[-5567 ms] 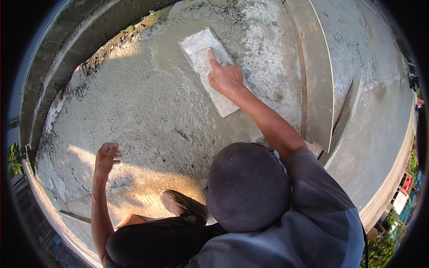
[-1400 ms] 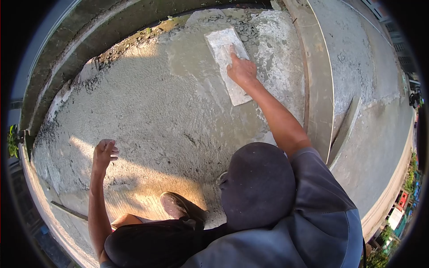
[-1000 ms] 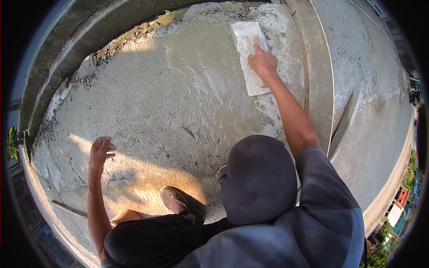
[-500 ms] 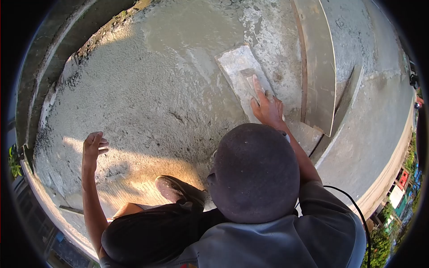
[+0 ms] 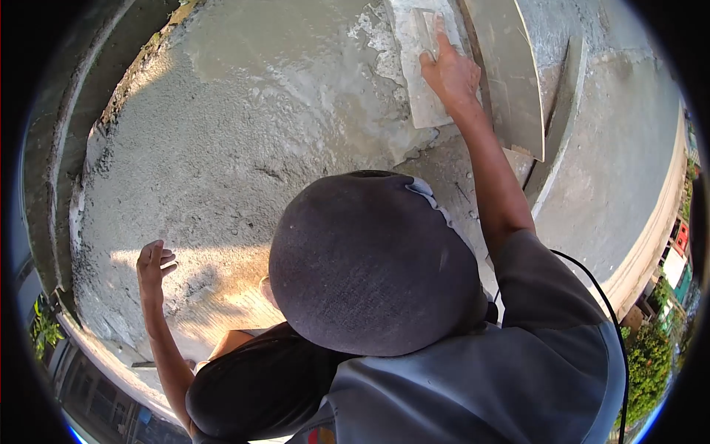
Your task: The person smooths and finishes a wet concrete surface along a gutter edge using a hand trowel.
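At the upper right of the head view, my right hand (image 5: 452, 75) is closed round the handle of a flat rectangular float (image 5: 427, 109). Its index finger stretches forward along the handle. The float lies flat near the edge of the smoothed wet concrete (image 5: 288, 103), close beside a long board. My left hand (image 5: 152, 264) hangs in the air at the left above the rough grey concrete, its fingers loosely bent, apart and holding nothing. A capped head (image 5: 373, 259) covers much of the middle and hides the ground under it.
The long board (image 5: 510, 74) runs along the right of the wet concrete, with a narrow raised edge (image 5: 558, 129) beyond it. A hard grey slab (image 5: 614, 163) spreads further right. At the left stands a low curved wall (image 5: 63, 140). A black cable (image 5: 603, 296) hangs by the right shoulder.
My right hand has pushed the float forward and slightly right, turning it straighter along the board. The capped head has shifted left and forward. My left hand stays nearly in place.
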Tool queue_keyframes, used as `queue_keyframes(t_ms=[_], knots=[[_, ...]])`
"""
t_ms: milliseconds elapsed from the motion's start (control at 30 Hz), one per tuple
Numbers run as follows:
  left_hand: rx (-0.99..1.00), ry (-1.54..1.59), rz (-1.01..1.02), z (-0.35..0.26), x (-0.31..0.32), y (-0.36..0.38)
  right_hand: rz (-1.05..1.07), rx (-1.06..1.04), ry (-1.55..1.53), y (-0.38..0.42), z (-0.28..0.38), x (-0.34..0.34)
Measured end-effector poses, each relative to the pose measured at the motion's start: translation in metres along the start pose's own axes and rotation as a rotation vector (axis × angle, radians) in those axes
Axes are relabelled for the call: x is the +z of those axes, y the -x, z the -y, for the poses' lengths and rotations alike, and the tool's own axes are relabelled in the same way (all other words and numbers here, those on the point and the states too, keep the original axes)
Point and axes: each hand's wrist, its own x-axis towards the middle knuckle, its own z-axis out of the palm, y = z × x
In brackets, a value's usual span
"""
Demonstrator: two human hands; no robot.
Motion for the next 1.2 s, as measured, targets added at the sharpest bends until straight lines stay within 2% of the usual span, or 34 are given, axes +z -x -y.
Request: queue_keyframes(t_ms=[33,133,267,400,500,600,700,800,867,1067,1200], knots=[[-0.004,0.003,0.000,-0.002,0.003,0.007,0.048,0.031,-0.010,0.023,-0.001,-0.017],[-0.052,0.005,0.025,0.009,-0.002,0.002,-0.031,-0.159,-0.098,0.083,-0.014,-0.010],[0.004,-0.011,0.025,-0.013,0.006,0.001,0.047,-0.351,-0.097,0.110,0.027,0.008],[0.027,-0.070,0.029,-0.031,0.019,0.004,0.177,-0.451,-0.115,0.061,0.091,0.043],[0.036,-0.077,0.020,-0.029,0.019,0.006,0.223,-0.382,-0.071,0.009,0.109,0.041],[0.026,-0.016,0.005,-0.024,0.017,0.011,0.269,-0.293,-0.089,-0.015,0.098,0.028],[-0.019,0.033,0.017,-0.016,0.016,0.012,0.326,-0.134,-0.147,0.005,0.090,0.012],[-0.039,0.027,0.027,-0.014,0.013,0.005,0.302,-0.255,-0.207,0.041,0.100,0.022],[-0.055,0.010,0.022,-0.015,0.013,-0.001,0.353,-0.284,-0.148,0.038,0.130,0.031],[-0.019,0.007,0.011,-0.010,0.011,-0.003,0.367,-0.354,-0.246,-0.014,0.231,0.062],[-0.041,0.027,0.017,-0.005,0.011,0.000,0.425,-0.506,-0.335,-0.023,0.284,0.070]])
